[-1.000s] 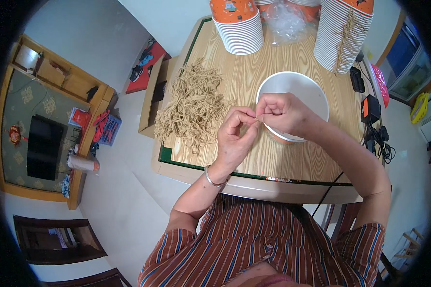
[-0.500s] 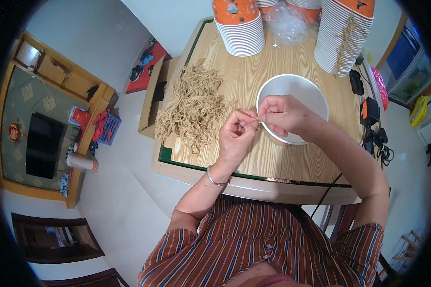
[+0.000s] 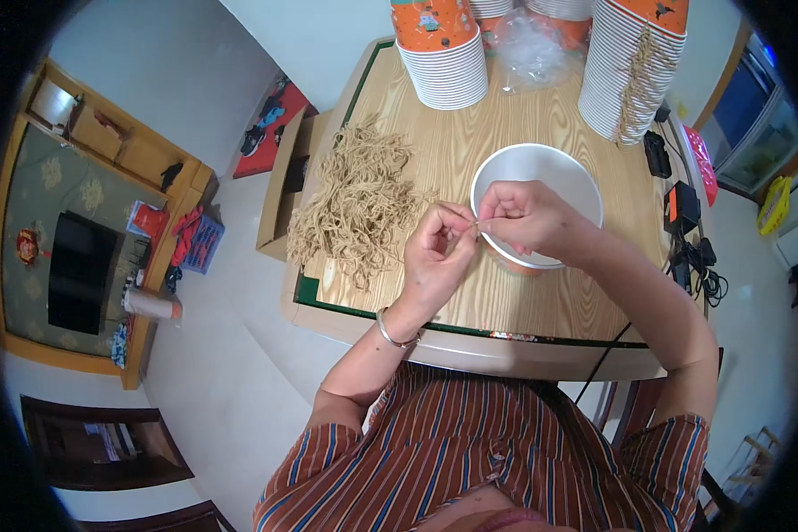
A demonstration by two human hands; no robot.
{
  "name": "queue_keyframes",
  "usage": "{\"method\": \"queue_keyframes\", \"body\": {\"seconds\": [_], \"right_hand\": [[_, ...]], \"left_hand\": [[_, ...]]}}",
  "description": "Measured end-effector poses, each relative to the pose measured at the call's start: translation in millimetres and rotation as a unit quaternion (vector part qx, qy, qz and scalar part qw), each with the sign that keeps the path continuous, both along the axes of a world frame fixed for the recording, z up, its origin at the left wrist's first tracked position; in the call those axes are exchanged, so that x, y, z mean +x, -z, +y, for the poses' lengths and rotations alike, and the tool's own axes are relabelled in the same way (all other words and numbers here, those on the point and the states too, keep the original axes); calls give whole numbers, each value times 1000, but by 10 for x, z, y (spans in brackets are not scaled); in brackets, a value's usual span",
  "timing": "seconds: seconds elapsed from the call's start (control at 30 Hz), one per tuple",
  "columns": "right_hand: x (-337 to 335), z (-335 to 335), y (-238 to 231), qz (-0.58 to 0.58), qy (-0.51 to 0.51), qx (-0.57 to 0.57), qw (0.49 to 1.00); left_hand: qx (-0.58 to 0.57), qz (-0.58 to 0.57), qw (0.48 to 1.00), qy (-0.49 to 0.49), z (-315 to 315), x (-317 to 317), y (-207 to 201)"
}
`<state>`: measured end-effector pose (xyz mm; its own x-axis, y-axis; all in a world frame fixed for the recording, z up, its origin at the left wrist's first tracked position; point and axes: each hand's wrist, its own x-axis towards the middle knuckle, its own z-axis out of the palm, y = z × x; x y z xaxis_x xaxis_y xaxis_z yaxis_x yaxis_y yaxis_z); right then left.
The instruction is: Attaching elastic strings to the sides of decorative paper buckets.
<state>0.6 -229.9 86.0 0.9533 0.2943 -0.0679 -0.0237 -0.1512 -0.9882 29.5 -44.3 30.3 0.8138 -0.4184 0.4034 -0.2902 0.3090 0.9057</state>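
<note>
Over the wooden table (image 3: 452, 133), my left hand (image 3: 439, 253) and my right hand (image 3: 528, 217) meet fingertip to fingertip. Each is closed in a pinch on a thin bit of tan twine (image 3: 476, 224), most of it hidden by the fingers. Under my right hand stands a large round paper tub (image 3: 545, 162), white inside with some orange low on its outer wall. The part of its inside that shows is bare; my hand covers the rest. A loose heap of tan twine pieces (image 3: 355, 199) lies left of my left hand.
Nested tubs stand at the back in a left stack (image 3: 443, 75) and a right stack (image 3: 621, 80), the latter with twine strands (image 3: 637, 84) down its side. Between them sits a clear plastic bag (image 3: 530, 49). A black adapter (image 3: 683, 208) and cables (image 3: 709, 284) lie along the right edge.
Both hands stay together at nearly the same spot, still pinching the twine, with small finger shifts. The view has moved slightly; the heap and tubs look otherwise unchanged.
</note>
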Motion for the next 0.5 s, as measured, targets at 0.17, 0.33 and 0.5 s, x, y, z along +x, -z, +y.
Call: {"method": "queue_keyframes", "body": {"seconds": [0.17, 0.33, 0.5], "right_hand": [[-30, 27, 71, -33, 35, -25, 999], [-71, 31, -20, 63, 71, -34, 995], [-66, 37, -41, 94, 53, 1, 994]], "left_hand": [[14, -1, 1000, 5, 35, -2, 6], [3, 13, 1000, -15, 26, -81, 36], [-63, 49, 997, -10, -45, -189, -9]]}}
